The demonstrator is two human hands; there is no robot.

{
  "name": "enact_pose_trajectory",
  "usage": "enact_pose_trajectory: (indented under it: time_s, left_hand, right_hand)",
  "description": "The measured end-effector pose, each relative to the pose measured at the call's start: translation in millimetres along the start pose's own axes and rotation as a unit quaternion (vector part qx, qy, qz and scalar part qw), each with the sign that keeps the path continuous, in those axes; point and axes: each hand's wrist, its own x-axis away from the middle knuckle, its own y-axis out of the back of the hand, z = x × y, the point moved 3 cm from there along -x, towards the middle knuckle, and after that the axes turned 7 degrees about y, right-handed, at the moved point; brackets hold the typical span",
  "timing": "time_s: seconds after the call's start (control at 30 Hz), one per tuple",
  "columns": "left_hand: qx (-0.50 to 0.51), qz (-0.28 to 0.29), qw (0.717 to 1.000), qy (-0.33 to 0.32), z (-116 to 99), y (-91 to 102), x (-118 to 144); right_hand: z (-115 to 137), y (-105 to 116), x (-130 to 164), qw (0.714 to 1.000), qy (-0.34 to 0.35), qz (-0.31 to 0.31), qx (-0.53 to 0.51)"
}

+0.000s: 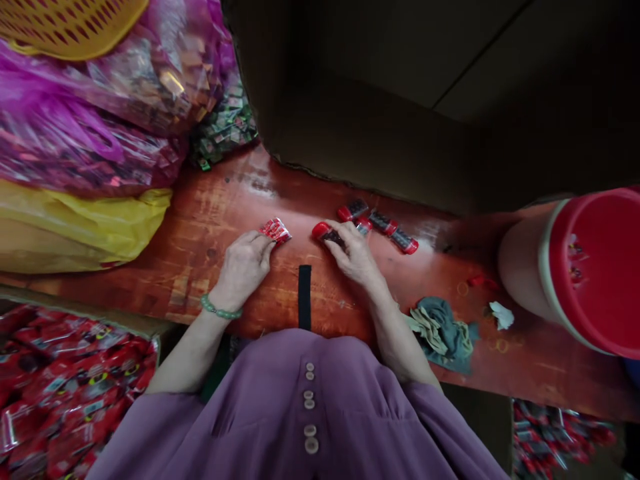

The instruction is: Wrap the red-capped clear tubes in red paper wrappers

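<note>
My left hand [245, 265] pinches a small red and white printed packet [277, 230] by its near edge, just above the red tabletop [215, 233]. My right hand [354, 253] is closed around a small clear tube with red ends [323, 231] and dark contents. Beyond that hand lie several similar red-capped tubes [384, 223], close together on the table. A black strip [305, 297] runs along the surface between my wrists.
Filled plastic bags [115, 133] and a yellow basket [75, 30] are piled at left. A large cardboard box [380, 133] stands behind. At right are a crumpled cloth [443, 333] and a red-lidded bucket [525, 260]. Red packets fill a box [75, 380] at lower left.
</note>
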Motion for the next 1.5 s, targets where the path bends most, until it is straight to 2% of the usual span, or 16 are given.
enact_pose_trajectory:
  time_s: [0.1, 0.23, 0.4, 0.5, 0.63, 0.73, 0.87, 1.0, 1.07, 1.2, 1.33, 1.4, 1.5]
  left_hand:
    - [-0.002, -0.035, 0.999, 0.027, 5, -4.6, -2]
    - [-0.038, -0.054, 0.997, 0.035, 8, -10.4, -1]
    - [-0.061, -0.045, 0.997, -0.005, -1, -10.3, 1]
    - [-0.046, -0.025, 0.999, -0.010, -4, -6.6, -2]
    - [-0.015, -0.005, 1.000, 0.013, 2, -2.1, -8]
    - [-0.021, -0.026, 0.999, 0.040, 9, -1.5, -9]
    - [-0.010, -0.049, 0.998, 0.037, 11, -4.0, -4]
    - [0.010, -0.033, 0.999, 0.038, 7, -4.5, 0]
    - [0.016, -0.024, 0.999, 0.036, 5, -3.0, -1]
    - [0.071, -0.012, 0.995, 0.063, 8, 2.0, -5]
    - [0.180, 0.009, 0.976, 0.119, 19, 7.9, -8]
    - [0.218, 0.011, 0.965, 0.146, 22, 12.2, -7]
    - [0.270, -0.025, 0.946, 0.176, 21, 21.4, -3]
  right_hand:
    - [-3, -4, 10, 0.986, -0.043, -0.035, -0.155]
    - [-7, -11, 21, 0.931, -0.120, -0.036, -0.343]
    - [-7, -17, 24, 0.870, -0.141, -0.076, -0.467]
    - [-7, -21, 24, 0.856, -0.145, -0.083, -0.490]
    - [-8, -24, 24, 0.873, -0.135, -0.082, -0.461]
    - [-8, -25, 24, 0.887, -0.130, -0.079, -0.437]
    - [0, -25, 21, 0.915, -0.118, -0.078, -0.377]
    - [21, -29, 9, 0.969, -0.040, -0.064, -0.237]
    - [30, -35, 2, 0.986, 0.015, -0.044, -0.159]
    - [31, -55, -3, 0.995, 0.084, -0.010, -0.051]
    - [21, -67, -3, 0.996, 0.086, 0.019, 0.025]
    - [20, -67, -4, 0.995, 0.080, 0.035, 0.038]
    - [25, -57, -4, 0.997, 0.077, 0.027, -0.017]
